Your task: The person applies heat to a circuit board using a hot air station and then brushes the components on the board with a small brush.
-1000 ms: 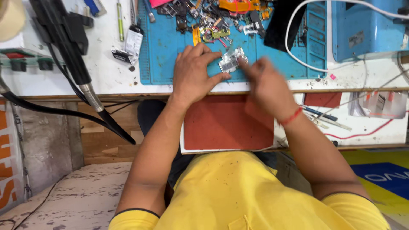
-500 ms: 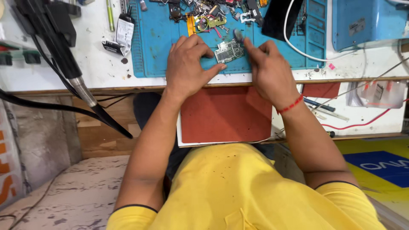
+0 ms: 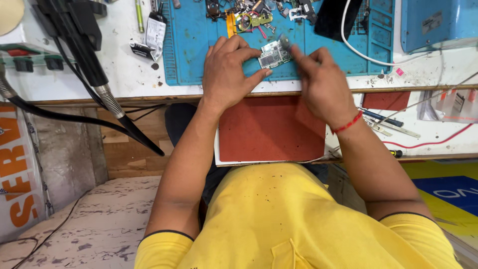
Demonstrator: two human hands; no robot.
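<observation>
My left hand (image 3: 230, 73) pinches a small green circuit board (image 3: 273, 55) by its left end, holding it just above the blue work mat (image 3: 199, 45). My right hand (image 3: 323, 82), with a red thread on the wrist, presses a small blurred tool or part (image 3: 286, 41) against the board's right end. What that small piece is cannot be made out.
Loose parts and an orange flex strip (image 3: 249, 17) litter the mat's far side. A black hot-air handle with hose (image 3: 89, 65) hangs at left. A red pad (image 3: 271, 129) lies on the lower shelf, tweezers (image 3: 393, 127) to its right. A white cable (image 3: 358, 45) crosses the mat.
The view has tipped so the bench sits higher in frame. Both hands stay on the board; my right hand has shifted slightly, its fingers now at the board's upper right corner.
</observation>
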